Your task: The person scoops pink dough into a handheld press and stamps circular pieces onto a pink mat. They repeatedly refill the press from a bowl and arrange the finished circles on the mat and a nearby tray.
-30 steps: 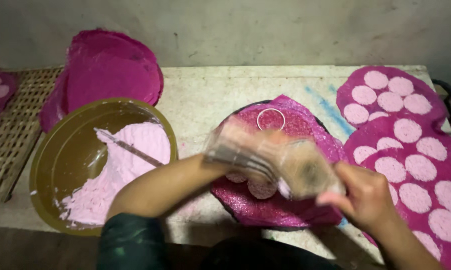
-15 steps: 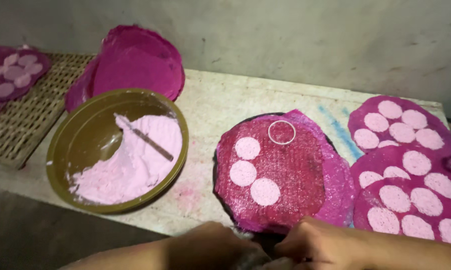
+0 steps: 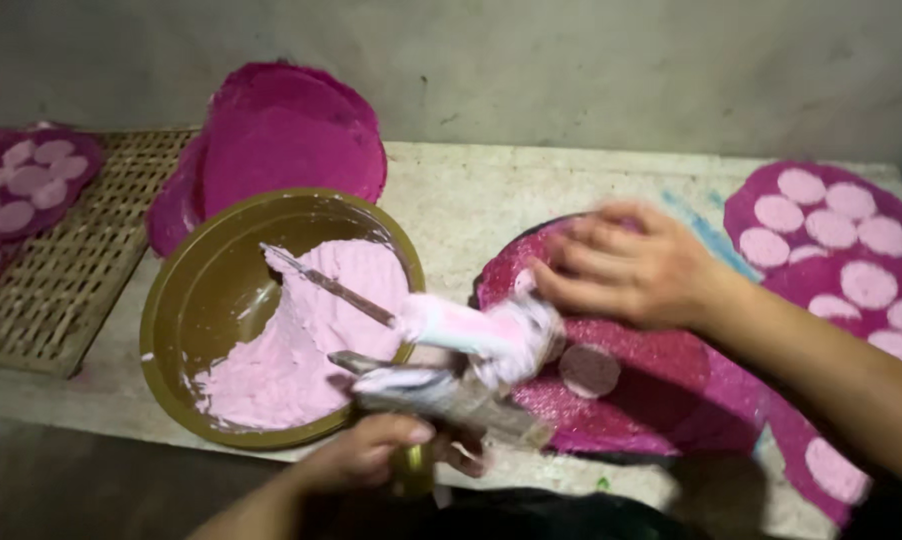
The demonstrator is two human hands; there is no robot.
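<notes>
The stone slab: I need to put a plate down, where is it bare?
The pale stone slab is bare between the olive bowl of pink paste, stacked magenta discs and the right hand. Crowded right and front, around the left hand.

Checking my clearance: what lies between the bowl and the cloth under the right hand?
In the head view, a paste-smeared tool held by the left hand spans from bowl to cloth.

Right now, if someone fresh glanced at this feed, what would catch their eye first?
Probably the olive-green bowl at centre left, half full of pale pink paste with a utensil lying in it. Next, the two hands over the magenta round mat: the right hand presses down on the mat, while the left hand at the bottom edge grips a paste-smeared tool. More magenta mats dotted with pink discs lie at far right.
</notes>
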